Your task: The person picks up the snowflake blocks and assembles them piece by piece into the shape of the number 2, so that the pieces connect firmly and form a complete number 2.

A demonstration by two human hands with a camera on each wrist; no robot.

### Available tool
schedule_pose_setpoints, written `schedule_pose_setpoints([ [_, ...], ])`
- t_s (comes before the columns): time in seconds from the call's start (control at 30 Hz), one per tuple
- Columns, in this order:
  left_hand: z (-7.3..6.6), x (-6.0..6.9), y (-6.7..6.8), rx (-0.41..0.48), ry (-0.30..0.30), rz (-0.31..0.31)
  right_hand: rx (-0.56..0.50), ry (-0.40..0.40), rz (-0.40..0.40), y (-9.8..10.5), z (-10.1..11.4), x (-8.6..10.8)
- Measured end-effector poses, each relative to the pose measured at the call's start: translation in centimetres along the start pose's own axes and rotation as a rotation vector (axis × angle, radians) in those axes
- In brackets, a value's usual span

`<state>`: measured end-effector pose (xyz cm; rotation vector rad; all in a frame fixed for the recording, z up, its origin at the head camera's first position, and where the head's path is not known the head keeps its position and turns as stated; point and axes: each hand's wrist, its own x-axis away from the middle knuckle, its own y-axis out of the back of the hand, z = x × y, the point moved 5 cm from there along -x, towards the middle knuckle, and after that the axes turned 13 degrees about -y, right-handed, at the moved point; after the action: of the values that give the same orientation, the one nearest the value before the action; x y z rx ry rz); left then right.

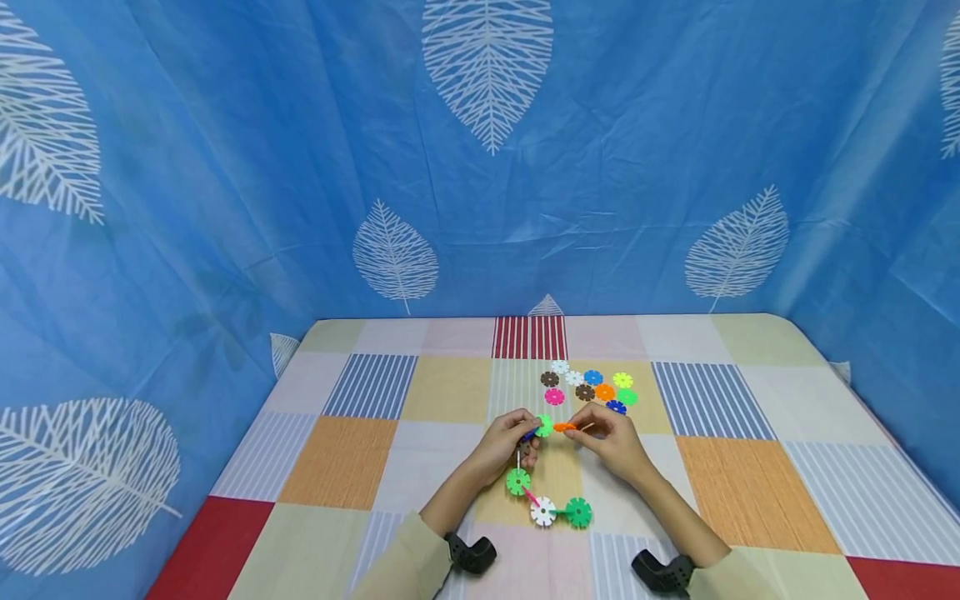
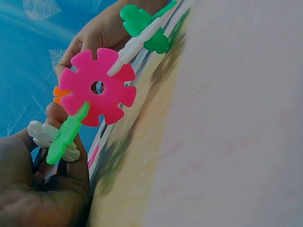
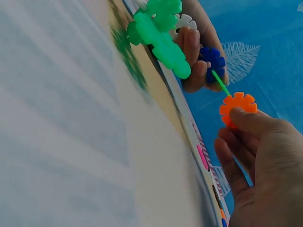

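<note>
My left hand (image 1: 497,448) holds a chain of notched plastic discs, its fingers around a blue disc (image 3: 214,64) at the upper end. A bright green disc (image 1: 544,426) sticks out from that blue one. My right hand (image 1: 615,443) pinches an orange disc (image 3: 244,101) between thumb and fingers. The orange disc's edge meets the green one; how deep the slots sit cannot be told. Below the left hand hang another green disc (image 1: 517,482), a pink disc (image 2: 106,90) seen edge-on from the head, a white disc (image 1: 543,512) and a darker green disc (image 1: 578,512).
Beyond the hands lie several loose discs on the patchwork cloth (image 1: 442,392), among them a pink disc (image 1: 554,397), a yellow disc (image 1: 622,380) and a dark blue disc (image 1: 616,407). A blue leaf-print curtain (image 1: 600,167) stands behind the table.
</note>
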<state>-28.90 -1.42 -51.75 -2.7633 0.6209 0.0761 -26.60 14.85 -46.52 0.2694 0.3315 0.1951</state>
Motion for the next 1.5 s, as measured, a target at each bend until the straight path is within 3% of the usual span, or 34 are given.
schedule_pose_setpoints([
  [0.3, -0.2, 0.2, -0.2, -0.011, -0.005, 0.023, 0.01, 0.014, -0.014, -0.2, 0.1, 0.1],
  [0.57, -0.1, 0.2, -0.2, -0.024, -0.011, 0.035, 0.037, 0.107, -0.018, -0.7, 0.9, 0.4],
  [1.03, -0.5, 0.2, -0.3, -0.042, -0.002, 0.07, 0.059, 0.203, -0.06, -0.9, 1.3, 0.6],
  [1.2, -0.5, 0.2, -0.1, -0.03, -0.005, 0.054, 0.072, 0.218, -0.09, -1.2, 1.4, 0.5],
  [1.33, -0.4, 0.2, 0.3, 0.022, -0.013, -0.003, 0.096, 0.18, -0.085, -1.4, 0.1, -0.3],
  [1.5, -0.4, 0.1, 0.7, 0.131, -0.021, -0.099, 0.244, 0.036, -0.136, -0.4, -2.4, -2.6],
])
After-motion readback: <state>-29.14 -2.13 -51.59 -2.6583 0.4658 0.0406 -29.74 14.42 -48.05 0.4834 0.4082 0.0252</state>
